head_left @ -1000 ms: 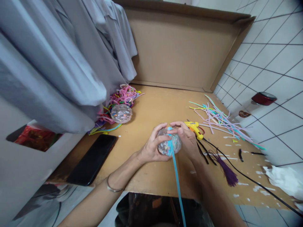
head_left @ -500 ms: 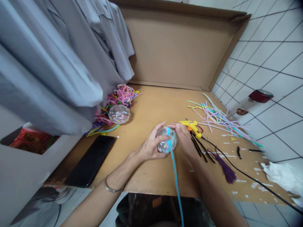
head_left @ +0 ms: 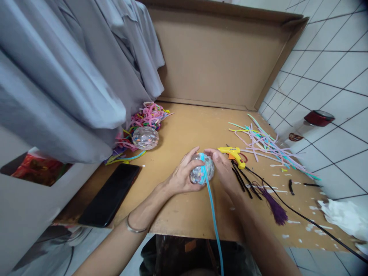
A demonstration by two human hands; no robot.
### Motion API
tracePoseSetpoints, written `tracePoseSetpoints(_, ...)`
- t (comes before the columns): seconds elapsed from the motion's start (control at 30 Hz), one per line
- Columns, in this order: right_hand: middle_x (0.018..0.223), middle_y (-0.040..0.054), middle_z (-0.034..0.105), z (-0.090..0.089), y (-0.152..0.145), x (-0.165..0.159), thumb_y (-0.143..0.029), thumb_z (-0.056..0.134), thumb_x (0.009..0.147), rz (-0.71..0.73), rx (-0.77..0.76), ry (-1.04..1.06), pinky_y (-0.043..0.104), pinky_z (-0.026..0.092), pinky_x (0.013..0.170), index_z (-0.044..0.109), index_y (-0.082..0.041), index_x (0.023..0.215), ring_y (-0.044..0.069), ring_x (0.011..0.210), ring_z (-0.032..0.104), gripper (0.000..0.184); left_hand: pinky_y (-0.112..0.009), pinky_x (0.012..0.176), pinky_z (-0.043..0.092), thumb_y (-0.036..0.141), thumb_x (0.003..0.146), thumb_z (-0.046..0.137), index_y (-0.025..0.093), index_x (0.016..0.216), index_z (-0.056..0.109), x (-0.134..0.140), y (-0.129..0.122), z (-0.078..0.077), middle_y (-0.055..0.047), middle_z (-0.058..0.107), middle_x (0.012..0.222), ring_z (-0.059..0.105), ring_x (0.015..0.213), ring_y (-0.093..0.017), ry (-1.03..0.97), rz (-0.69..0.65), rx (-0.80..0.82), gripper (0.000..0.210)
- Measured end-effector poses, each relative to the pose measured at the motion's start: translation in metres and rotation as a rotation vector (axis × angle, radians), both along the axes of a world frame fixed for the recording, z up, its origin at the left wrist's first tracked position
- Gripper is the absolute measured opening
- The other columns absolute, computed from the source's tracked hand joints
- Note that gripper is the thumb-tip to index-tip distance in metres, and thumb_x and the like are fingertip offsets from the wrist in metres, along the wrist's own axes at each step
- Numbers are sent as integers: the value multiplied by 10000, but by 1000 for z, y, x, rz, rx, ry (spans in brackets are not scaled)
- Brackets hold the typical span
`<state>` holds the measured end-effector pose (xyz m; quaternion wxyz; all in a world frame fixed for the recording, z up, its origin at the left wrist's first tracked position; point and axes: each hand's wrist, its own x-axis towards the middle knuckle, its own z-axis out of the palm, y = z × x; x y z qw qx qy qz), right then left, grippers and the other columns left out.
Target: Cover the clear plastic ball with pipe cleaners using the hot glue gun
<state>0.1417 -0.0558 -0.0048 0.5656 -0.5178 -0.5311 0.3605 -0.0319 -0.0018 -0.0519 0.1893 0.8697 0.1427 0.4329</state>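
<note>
My left hand is wrapped round the left side of a clear faceted ball with small coloured bits in it, the thumb across its front. A light-blue fuzzy strip, like pipe cleaner, runs over the ball, and its long tail hangs down past the table's front edge. Against the ball's upper right side lies my right hand, fingers bent over the top near the strip; its fingertips are partly hidden. Just right of that hand is a yellow glue gun on the table.
A second clear ball sits by a pile of coloured pipe cleaners at left, near a black phone. On the right are pastel strips, a purple tassel, a black cord and a red-lidded jar.
The ball has turned or shifted slightly left in my hands. My left thumb has drawn back a little from the blue strip; the right fingers have moved slightly.
</note>
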Motion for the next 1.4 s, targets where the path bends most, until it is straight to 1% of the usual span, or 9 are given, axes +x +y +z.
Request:
tracePoseSetpoints(0.1,1061,83,728,6,-2,0,-658,424,940,60,28,-89,377,506,967,731,-224,977,233,1066,650,533,-574,1076,457,306,685,839,211,1293,486,1,0,-1,-256,297,1584,364,1468,-408,-26,7,-20,709)
tracePoseSetpoints(0.33,1206,97,690,3,-1,6,-668,435,931,33,58,-167,431,454,1065,779,-245,889,255,1211,596,548,-588,1084,449,334,657,855,220,1298,501,1,5,-6,-230,411,1527,403,1447,-399,-45,9,-57,741)
tracePoseSetpoints(0.43,1227,104,687,3,-1,7,-681,440,923,37,48,-181,454,428,1092,781,-242,902,270,1234,586,556,-594,1087,440,333,650,859,220,1296,499,0,6,-7,-226,430,1511,395,1451,-402,-54,-2,-62,748)
tracePoseSetpoints(0.57,1221,97,683,4,-1,5,-687,430,922,27,41,-165,442,412,1101,762,-244,975,264,1242,571,556,-591,1084,435,324,663,854,231,1295,490,-1,4,-3,-233,394,1537,404,1443,-405,-38,-6,-48,736)
tracePoseSetpoints(0.73,1073,78,703,3,1,3,-642,399,955,47,39,-138,391,477,994,723,-248,964,244,1098,606,510,-579,1072,447,316,667,851,226,1283,493,0,0,2,-245,355,1564,415,1437,-401,-28,-17,-27,718)
tracePoseSetpoints(0.83,1061,78,699,0,4,4,-624,382,968,70,29,-141,385,490,954,709,-235,988,238,1051,612,509,-577,1077,444,317,662,851,225,1282,499,0,0,1,-243,342,1576,426,1431,-395,-30,-18,-52,718)
tracePoseSetpoints(1.0,1086,67,677,-2,5,7,-613,413,966,85,79,-205,384,455,1017,725,-246,996,229,1117,597,483,-568,1076,446,307,624,858,226,1274,508,2,-1,0,-226,410,1538,463,1405,-388,-49,-26,-59,743)
tracePoseSetpoints(1.27,1199,81,662,-1,1,10,-645,439,949,125,72,-160,427,424,1099,767,-263,1000,248,1264,548,506,-569,1062,457,290,617,852,241,1274,506,5,-1,5,-176,564,1395,526,1345,-364,-94,-34,-80,744)
tracePoseSetpoints(1.4,1202,77,669,1,0,10,-678,433,935,141,67,-155,442,415,1117,771,-277,988,255,1294,530,528,-565,1073,448,319,641,845,243,1261,513,5,1,3,-153,583,1369,539,1324,-345,-117,-60,-115,707)
